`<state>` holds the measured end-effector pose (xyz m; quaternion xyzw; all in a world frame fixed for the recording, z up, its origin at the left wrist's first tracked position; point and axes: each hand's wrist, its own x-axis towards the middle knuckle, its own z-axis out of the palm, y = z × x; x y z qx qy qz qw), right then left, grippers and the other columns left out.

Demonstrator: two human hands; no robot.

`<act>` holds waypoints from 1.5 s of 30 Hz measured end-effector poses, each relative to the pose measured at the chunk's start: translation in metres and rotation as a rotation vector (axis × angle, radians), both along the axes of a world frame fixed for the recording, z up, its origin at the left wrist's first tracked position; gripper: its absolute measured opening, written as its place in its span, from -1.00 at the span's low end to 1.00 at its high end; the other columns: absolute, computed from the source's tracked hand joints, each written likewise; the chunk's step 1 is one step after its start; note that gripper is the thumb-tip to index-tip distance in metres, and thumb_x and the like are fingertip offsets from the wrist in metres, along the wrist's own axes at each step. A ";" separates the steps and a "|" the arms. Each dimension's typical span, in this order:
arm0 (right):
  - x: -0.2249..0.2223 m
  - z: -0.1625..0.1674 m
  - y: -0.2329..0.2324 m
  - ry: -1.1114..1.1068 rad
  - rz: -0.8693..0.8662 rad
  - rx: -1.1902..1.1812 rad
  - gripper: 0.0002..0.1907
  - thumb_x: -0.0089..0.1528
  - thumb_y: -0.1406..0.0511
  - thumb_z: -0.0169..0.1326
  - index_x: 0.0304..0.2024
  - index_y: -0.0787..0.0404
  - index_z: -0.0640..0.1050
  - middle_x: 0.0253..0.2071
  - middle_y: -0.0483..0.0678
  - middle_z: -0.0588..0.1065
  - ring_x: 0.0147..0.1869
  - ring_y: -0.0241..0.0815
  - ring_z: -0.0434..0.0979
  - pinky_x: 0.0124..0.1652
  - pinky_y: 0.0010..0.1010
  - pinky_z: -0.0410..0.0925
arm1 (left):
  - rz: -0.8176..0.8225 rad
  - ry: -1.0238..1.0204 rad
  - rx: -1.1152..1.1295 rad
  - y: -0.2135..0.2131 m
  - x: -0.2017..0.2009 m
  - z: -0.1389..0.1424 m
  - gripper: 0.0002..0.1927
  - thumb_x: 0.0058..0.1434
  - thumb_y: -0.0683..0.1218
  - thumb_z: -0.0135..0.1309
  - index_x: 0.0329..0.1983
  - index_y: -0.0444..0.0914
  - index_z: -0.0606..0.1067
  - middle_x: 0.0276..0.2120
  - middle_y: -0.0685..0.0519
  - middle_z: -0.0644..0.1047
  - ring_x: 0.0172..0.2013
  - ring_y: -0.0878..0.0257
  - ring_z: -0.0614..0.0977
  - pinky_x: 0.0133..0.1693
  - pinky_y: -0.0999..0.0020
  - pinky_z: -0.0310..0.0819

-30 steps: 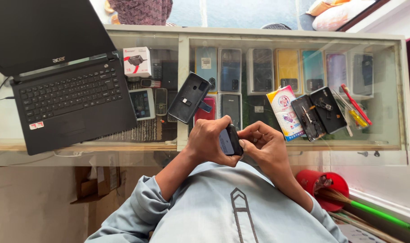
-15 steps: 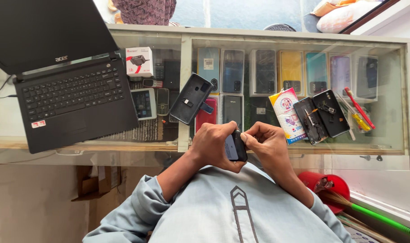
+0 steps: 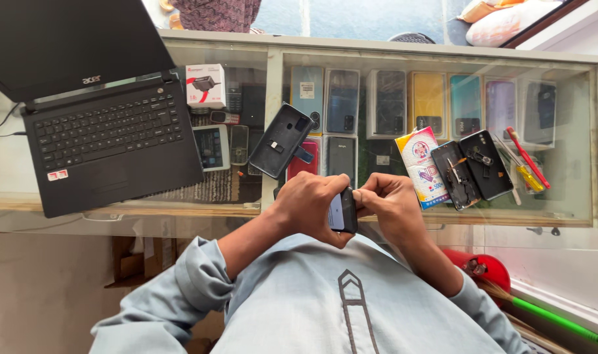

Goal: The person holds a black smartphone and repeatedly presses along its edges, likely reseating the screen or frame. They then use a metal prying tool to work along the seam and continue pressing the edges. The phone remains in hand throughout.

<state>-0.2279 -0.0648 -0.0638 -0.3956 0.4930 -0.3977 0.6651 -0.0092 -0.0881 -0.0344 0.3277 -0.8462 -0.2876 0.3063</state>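
Gripping a small dark phone [image 3: 343, 210] just above the near edge of the glass counter [image 3: 443, 219]: left hand [image 3: 310, 204] is clenched around its body, right hand [image 3: 385, 204] pinches its right edge. Judged step: edge being worked by fingertips; steady support and fine pressure are called for next. A detached back cover [image 3: 281, 140] lies just beyond.

- Ahead of my hands [image 3: 351, 210], the loose back cover [image 3: 282, 139] lies on the glass counter [image 3: 574, 196].
- The laptop [image 3: 109, 141] fills the left.
- I see opened phones [image 3: 473, 167] and screwdrivers [image 3: 525, 164] crowding the right.
- Bare glass stays at the counter's near-right corner.
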 end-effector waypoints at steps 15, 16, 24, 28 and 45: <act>0.014 0.033 -0.002 0.025 -0.132 -0.206 -0.72 0.30 0.39 0.13 0.06 0.33 0.56 -0.23 -0.09 0.58 -0.17 -0.39 0.58 -0.15 -0.52 0.51 | -0.030 -0.049 -0.021 -0.034 -0.002 0.035 0.02 -0.18 0.14 0.33 0.32 -0.28 0.18 -0.56 -0.03 0.51 -0.58 -0.01 0.57 -0.50 0.15 0.41; 0.013 0.033 -0.002 0.044 -0.118 -0.233 -0.68 0.30 0.41 0.16 0.11 0.35 0.57 -0.22 -0.11 0.56 -0.15 -0.41 0.56 -0.14 -0.55 0.49 | -0.045 -0.067 0.004 -0.034 -0.003 0.038 0.14 -0.18 0.13 0.33 0.43 -0.29 0.06 -0.58 -0.03 0.50 -0.61 -0.01 0.56 -0.50 0.14 0.40; 0.008 0.028 -0.012 0.266 -0.296 -0.356 -0.67 0.29 0.42 0.25 0.10 0.40 0.60 -0.20 -0.06 0.57 -0.20 -0.42 0.49 -0.20 -0.62 0.37 | 0.097 -0.102 -0.145 -0.045 -0.001 0.036 0.26 -0.17 0.27 0.41 0.51 -0.11 0.00 0.03 -0.15 0.46 0.08 -0.07 0.47 0.11 -0.06 0.31; 0.012 0.029 -0.009 0.145 -0.474 -0.440 -0.70 0.29 0.39 0.21 0.06 0.34 0.55 -0.15 -0.08 0.61 -0.14 -0.42 0.59 -0.12 -0.65 0.45 | 0.453 0.543 0.222 -0.028 -0.012 0.012 0.21 0.08 0.21 0.34 0.59 -0.10 -0.17 0.43 -0.21 0.15 0.46 -0.03 0.18 0.36 -0.06 0.16; 0.037 0.045 0.023 0.331 -0.194 -0.583 -0.72 0.24 0.59 0.10 -0.02 0.39 0.64 -0.10 0.00 0.64 -0.23 -0.48 0.47 -0.30 -0.67 0.37 | 0.573 1.485 0.910 -0.016 -0.048 -0.002 -0.07 0.07 -0.22 0.17 0.49 0.04 0.09 -0.10 0.06 0.34 -0.21 0.31 0.46 -0.24 0.43 0.49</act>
